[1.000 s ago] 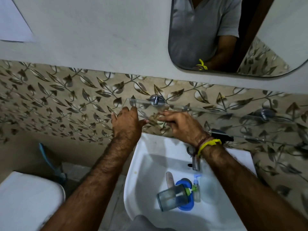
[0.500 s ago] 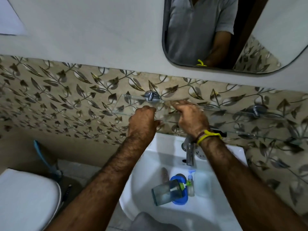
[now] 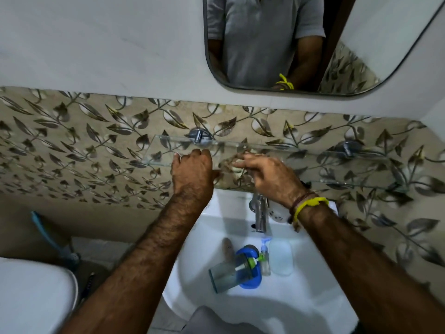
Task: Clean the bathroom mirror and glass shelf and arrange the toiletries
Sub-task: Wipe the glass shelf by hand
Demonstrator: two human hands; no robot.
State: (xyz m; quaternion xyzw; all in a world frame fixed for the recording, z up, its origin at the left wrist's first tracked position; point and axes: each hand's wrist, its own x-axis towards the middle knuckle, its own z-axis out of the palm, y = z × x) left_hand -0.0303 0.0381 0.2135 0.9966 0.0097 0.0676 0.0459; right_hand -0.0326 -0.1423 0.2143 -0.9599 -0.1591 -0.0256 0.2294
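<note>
A clear glass shelf (image 3: 163,150) on chrome brackets runs along the leaf-patterned tiles under the mirror (image 3: 375,39). My left hand (image 3: 192,172) grips the shelf's front edge near its left end, fingers curled over the glass. Just to the right, my right hand (image 3: 269,174) lies on the shelf with its fingers stretched left. It holds a small pale wad (image 3: 236,163) against the glass; the wad is blurred. The toiletries lie in the sink (image 3: 197,237) below: a grey tumbler (image 3: 222,277) on its side, a blue dish (image 3: 251,282), a small pump bottle (image 3: 265,260), a pale bottle (image 3: 280,256) and a tube (image 3: 227,248).
A chrome tap (image 3: 260,213) stands at the back of the sink, right under my right wrist. A white toilet (image 3: 31,297) is at lower left, with a blue brush handle (image 3: 44,231) by the wall. The shelf's right half (image 3: 361,184) carries nothing.
My left hand has slid right along the shelf's front edge. My right hand bunched up on the glass, then stretched its fingers left again. The view has shifted toward the mirror.
</note>
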